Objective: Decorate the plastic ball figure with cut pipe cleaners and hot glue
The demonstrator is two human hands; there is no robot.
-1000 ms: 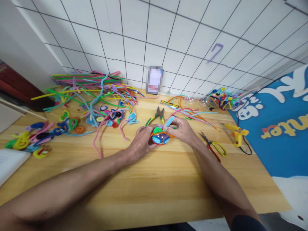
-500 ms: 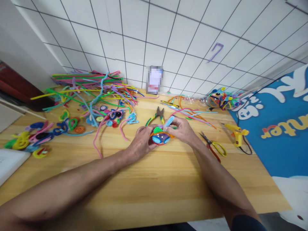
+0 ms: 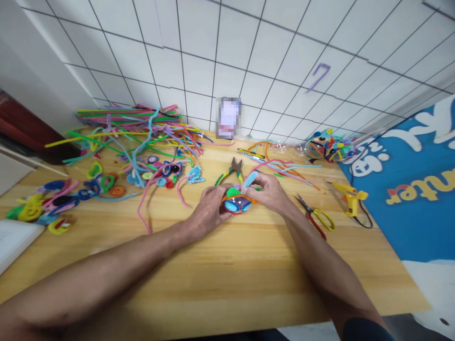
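Note:
A small clear ball decorated with pipe cleaners (image 3: 243,206) is between my hands over the middle of the table; it has blue ovals, a green piece on top and an orange-red band. My left hand (image 3: 212,207) is closed round its left side. At its upper right, my right hand (image 3: 267,191) pinches a light blue pipe cleaner piece (image 3: 250,180), with its lower end against the ball's top. Right behind the ball lie pliers (image 3: 236,166) with green and yellow handles, jaws pointing away. My fingers hide part of the ball.
Loose pipe cleaners (image 3: 142,118) heap at the back left, with coiled pieces (image 3: 57,201) before them. Scissors (image 3: 315,215) and a yellow glue gun (image 3: 350,196) lie right. A phone (image 3: 228,117) leans on the tiled wall; decorated balls (image 3: 329,146) sit back right.

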